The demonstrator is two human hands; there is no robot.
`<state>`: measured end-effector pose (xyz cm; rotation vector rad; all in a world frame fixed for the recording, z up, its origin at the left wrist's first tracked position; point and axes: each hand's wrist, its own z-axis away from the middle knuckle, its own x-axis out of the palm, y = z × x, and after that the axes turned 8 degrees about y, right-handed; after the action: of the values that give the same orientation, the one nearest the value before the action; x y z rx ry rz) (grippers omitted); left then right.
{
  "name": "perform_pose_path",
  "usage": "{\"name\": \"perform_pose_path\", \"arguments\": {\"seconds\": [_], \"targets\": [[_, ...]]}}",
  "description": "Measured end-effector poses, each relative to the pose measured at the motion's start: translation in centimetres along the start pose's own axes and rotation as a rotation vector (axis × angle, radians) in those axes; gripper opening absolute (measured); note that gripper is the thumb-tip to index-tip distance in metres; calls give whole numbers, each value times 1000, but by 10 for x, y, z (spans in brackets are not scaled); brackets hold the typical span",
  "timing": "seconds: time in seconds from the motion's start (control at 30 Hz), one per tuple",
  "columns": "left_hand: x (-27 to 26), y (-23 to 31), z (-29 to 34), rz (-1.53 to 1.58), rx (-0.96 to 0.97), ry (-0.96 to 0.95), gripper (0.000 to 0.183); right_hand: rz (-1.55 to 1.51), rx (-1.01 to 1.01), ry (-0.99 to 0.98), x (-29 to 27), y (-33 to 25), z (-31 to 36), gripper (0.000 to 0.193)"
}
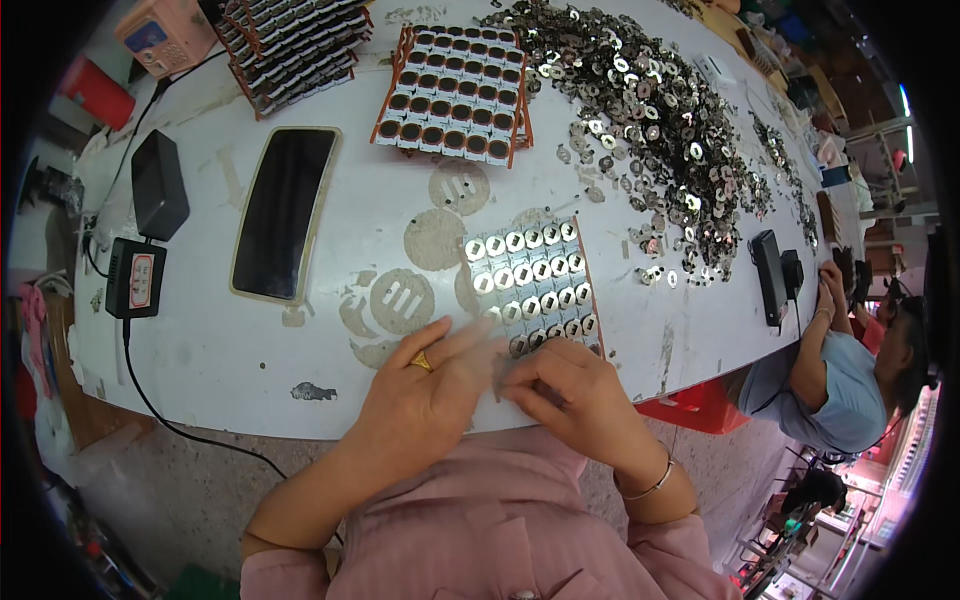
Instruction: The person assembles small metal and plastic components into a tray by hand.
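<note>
A flat panel [540, 293] lies on the table before me, bearing rows of shiny metal discs with dark cut-out centres. At its near left corner is my left hand [425, 390], a yellow ring on one finger; motion smears the fingertips. My right hand [570, 385] bends over the panel's near edge, its fingers curled into a pinch close to the left fingertips. Whatever sits in that pinch is too small and covered to make out. The hands hide the panel's nearest part.
Loose metal discs [680, 150] spread in a big heap at the right. Stacked panels with black round parts [450, 95] stand at the back, beside more stacked panels [295, 50]. A phone [285, 215] and black power adapters [135, 278] lie left. Another person [840, 385] sits at the right.
</note>
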<state>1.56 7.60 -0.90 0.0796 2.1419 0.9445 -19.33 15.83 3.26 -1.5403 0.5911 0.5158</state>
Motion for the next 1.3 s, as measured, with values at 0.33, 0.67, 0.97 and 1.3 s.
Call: {"name": "perform_pose_path", "arguments": {"seconds": [0.33, 0.67, 0.97, 1.3], "targets": [[0, 3, 0, -30, -9, -6, 24, -51, -6, 64, 7, 5, 7, 20], [-10, 15, 3, 681, -398, 131, 10, -281, 3, 32, -7, 9, 7, 27], [-6, 19, 4, 1313, -740, 28, 14, -730, 186, 209, 4, -23, -5, 36], [-17, 16, 0, -106, 40, -40, 35, -413, 251, 40, -19, 5, 4, 15]]}}
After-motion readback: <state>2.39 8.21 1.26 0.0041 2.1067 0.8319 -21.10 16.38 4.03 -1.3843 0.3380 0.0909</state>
